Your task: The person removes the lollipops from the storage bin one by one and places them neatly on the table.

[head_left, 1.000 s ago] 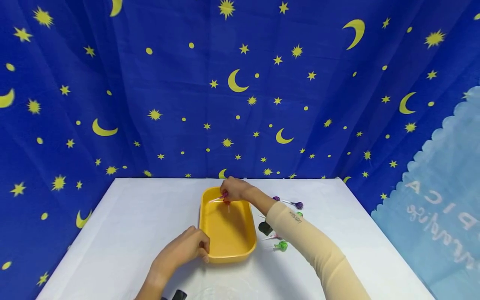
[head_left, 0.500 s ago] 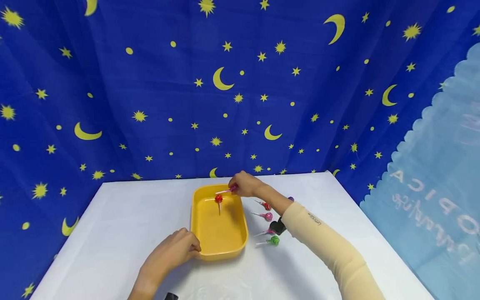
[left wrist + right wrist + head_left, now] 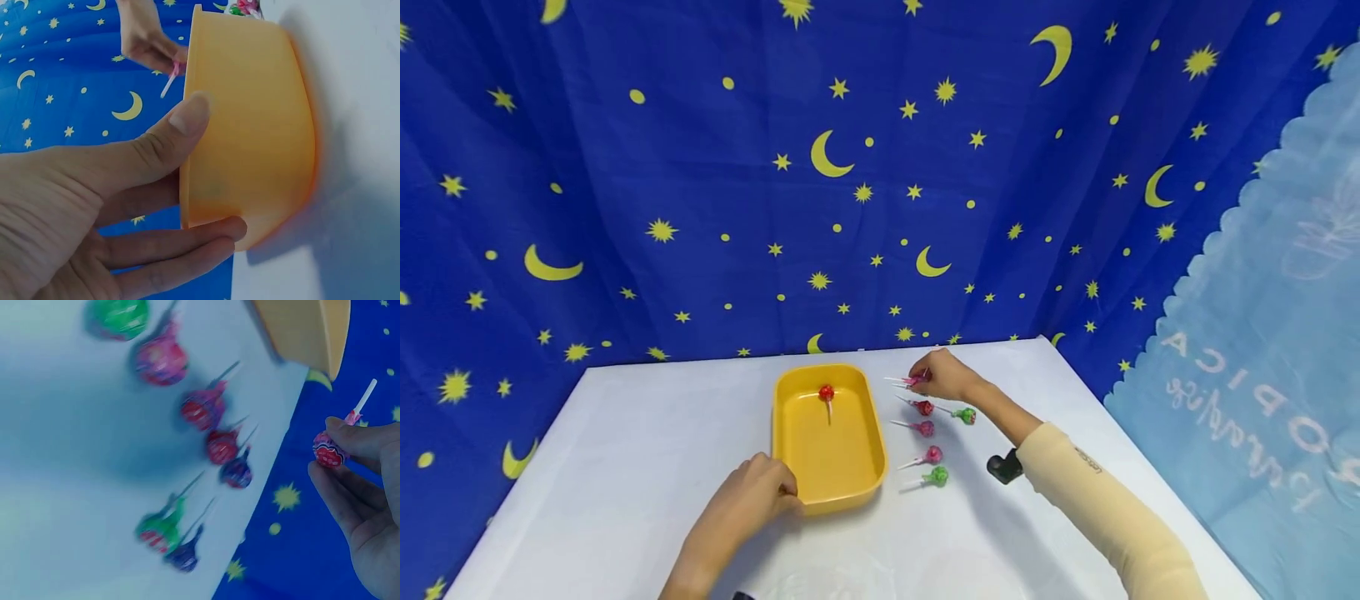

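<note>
My right hand (image 3: 946, 375) pinches a pink lollipop (image 3: 330, 449) by its wrapped head, stick pointing left in the head view, at the far end of a group of lollipops. The yellow plastic tray (image 3: 831, 467) stands left of that group, with a red lollipop (image 3: 827, 392) lying inside near its far end. At the tray's near left corner my left hand (image 3: 745, 492) grips the rim. The left wrist view shows that thumb (image 3: 190, 115) on the outer wall near the rim, two fingers lying against the wall lower in the frame.
Right of the tray lie a red lollipop (image 3: 923, 407), pink lollipops (image 3: 932, 455) and green lollipops (image 3: 938, 476). Purple lollipops (image 3: 236, 473) show in the right wrist view. A blue curtain (image 3: 737, 167) with moons and stars hangs behind the white table (image 3: 647, 450).
My right hand has carried the pink lollipop from over the tray's far end rightward to the group on the table. My left hand keeps its grip on the tray. The head view has shifted slightly.
</note>
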Demonstrator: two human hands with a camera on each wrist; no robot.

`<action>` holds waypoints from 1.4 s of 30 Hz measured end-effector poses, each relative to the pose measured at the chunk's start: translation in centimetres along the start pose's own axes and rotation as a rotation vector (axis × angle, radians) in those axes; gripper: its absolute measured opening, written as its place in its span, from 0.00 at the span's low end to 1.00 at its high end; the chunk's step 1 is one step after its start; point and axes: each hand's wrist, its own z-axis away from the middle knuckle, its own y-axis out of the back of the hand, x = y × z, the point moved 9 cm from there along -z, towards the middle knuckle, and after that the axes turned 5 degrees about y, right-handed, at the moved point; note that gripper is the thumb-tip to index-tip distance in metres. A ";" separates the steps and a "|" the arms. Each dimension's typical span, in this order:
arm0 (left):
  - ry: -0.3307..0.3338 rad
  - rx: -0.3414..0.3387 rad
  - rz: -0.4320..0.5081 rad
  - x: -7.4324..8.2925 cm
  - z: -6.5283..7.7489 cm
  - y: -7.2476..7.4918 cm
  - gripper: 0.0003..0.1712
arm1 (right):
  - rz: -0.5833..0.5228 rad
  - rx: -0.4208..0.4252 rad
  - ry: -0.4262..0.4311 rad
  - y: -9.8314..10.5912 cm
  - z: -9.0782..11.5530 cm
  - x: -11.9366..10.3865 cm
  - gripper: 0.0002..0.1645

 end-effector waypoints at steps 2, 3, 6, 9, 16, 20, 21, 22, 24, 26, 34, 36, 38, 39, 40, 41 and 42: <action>0.073 -0.017 0.045 -0.6 -0.2 -0.2 0.06 | 0.007 0.013 -0.014 0.4 0.9 0.7 0.09; 0.112 -0.029 0.066 -0.9 -0.3 -0.3 0.07 | 0.013 0.018 -0.021 0.5 1.4 1.1 0.09; 0.196 -0.050 0.101 -1.5 -0.4 -0.5 0.09 | 0.022 0.024 -0.039 0.8 2.5 2.0 0.08; 0.213 -0.040 0.105 -1.6 -0.4 -0.5 0.11 | 0.025 0.024 -0.062 1.0 3.3 2.8 0.08; 0.156 -0.010 0.130 -1.4 -0.5 -0.2 0.13 | 0.023 0.035 -0.066 1.2 4.6 3.4 0.08; 0.146 -0.014 0.142 -1.3 -0.6 -0.4 0.13 | 0.008 0.030 -0.074 0.9 5.0 3.8 0.07; 0.149 -0.019 0.145 -1.3 -0.6 -0.5 0.13 | 0.005 0.024 -0.076 0.8 5.1 3.9 0.06; 0.158 -0.027 0.147 -1.3 -0.6 -0.6 0.13 | 0.000 0.019 -0.082 0.7 5.1 4.0 0.07; 0.173 -0.040 0.151 -1.3 -0.5 -0.7 0.13 | -0.011 0.008 -0.100 0.5 5.2 4.2 0.07; 0.196 -0.053 0.154 -1.4 -0.5 -0.8 0.13 | -0.021 -0.002 -0.113 0.3 5.3 4.4 0.07; 0.231 -0.045 0.104 -1.6 -0.5 -0.6 0.13 | -0.010 -0.050 -0.099 -0.8 6.5 5.1 0.08; 0.229 -0.038 0.100 -1.6 -0.5 -0.6 0.13 | 0.003 -0.065 -0.085 -1.2 6.9 5.2 0.06; 0.226 -0.030 0.101 -1.6 -0.5 -0.6 0.13 | 0.015 -0.076 -0.072 -1.5 7.3 5.2 0.05; 0.224 -0.026 0.101 -1.6 -0.5 -0.5 0.12 | 0.023 -0.078 -0.064 -1.6 7.5 5.2 0.05; 0.224 -0.024 0.103 -1.6 -0.5 -0.6 0.12 | 0.028 -0.080 -0.060 -1.7 7.7 5.2 0.05; 0.222 -0.021 0.104 -1.6 -0.5 -0.6 0.12 | 0.027 -0.082 -0.064 -1.8 7.9 5.3 0.06; 0.219 -0.018 0.103 -1.6 -0.5 -0.6 0.13 | 0.025 -0.086 -0.065 -1.9 8.0 5.4 0.06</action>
